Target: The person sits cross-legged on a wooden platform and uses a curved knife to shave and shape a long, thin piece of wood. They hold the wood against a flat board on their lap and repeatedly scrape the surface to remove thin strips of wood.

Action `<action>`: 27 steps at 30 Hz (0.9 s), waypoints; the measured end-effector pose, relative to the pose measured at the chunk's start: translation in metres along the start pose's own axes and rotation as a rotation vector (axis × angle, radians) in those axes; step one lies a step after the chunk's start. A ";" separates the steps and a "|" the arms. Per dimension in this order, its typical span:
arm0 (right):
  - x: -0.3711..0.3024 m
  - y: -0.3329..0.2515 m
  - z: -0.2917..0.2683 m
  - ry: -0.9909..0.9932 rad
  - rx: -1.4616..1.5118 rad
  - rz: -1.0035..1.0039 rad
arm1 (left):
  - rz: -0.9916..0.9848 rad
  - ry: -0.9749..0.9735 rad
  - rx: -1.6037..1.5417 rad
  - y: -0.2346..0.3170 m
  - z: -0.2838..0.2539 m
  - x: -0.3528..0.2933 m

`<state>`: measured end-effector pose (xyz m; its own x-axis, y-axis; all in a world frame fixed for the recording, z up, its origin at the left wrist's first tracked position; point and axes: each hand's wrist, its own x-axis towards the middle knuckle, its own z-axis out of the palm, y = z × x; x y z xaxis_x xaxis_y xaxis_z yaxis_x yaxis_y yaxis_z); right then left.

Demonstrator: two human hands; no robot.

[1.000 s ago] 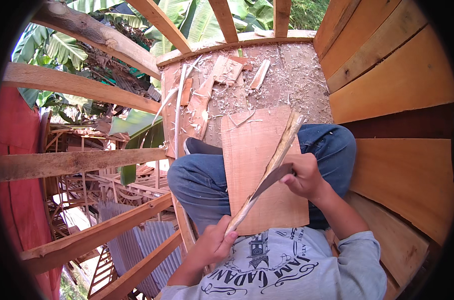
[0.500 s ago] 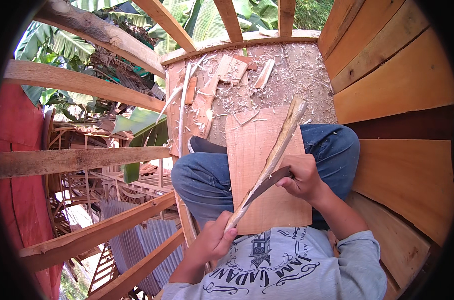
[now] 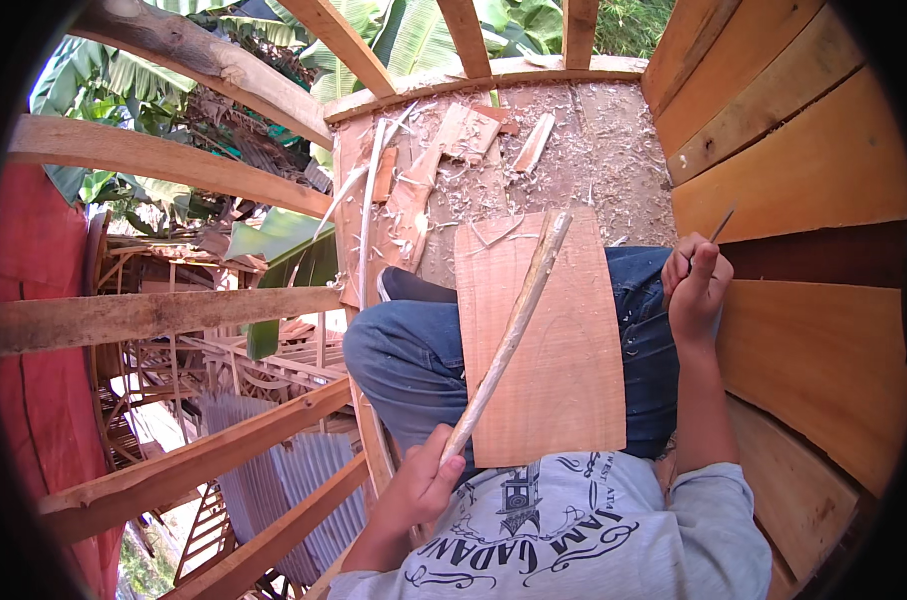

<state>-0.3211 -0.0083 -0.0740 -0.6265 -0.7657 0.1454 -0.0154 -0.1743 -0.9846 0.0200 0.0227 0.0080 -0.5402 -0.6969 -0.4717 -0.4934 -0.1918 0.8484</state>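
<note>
My left hand (image 3: 429, 478) is closed around the lower end of a long, partly peeled wooden stick (image 3: 514, 335). The stick slants up and to the right across a flat wooden board (image 3: 564, 380) lying on my lap. Out to the right, above my knee and near the plank wall, my right hand (image 3: 696, 285) is closed in a fist. The thin dark blade of a knife (image 3: 722, 226) pokes up from that fist, seen nearly edge-on; its handle is hidden by the fingers. The knife is apart from the stick.
Wood shavings and offcuts (image 3: 471, 135) litter the plank floor (image 3: 614, 150) ahead of me. A plank wall (image 3: 794, 180) rises close on the right. Spaced wooden rails (image 3: 164, 320) run along the left, with corrugated sheets (image 3: 284, 490) below. Large green leaves (image 3: 414, 45) hang beyond the far edge.
My right hand has swung away from the stick, up and to the right, taking the knife with it. The stick's far end has shifted slightly left and down; my left hand still grips it.
</note>
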 end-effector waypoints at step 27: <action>-0.043 -0.021 0.033 -0.506 -0.344 -0.267 | 0.044 -0.081 0.073 0.010 0.008 0.002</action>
<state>-0.2685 0.0080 -0.0568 -0.1249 -0.9343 0.3338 -0.4195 -0.2552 -0.8712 0.0084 0.0247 0.0139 -0.6141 -0.6451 -0.4547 -0.5146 -0.1095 0.8504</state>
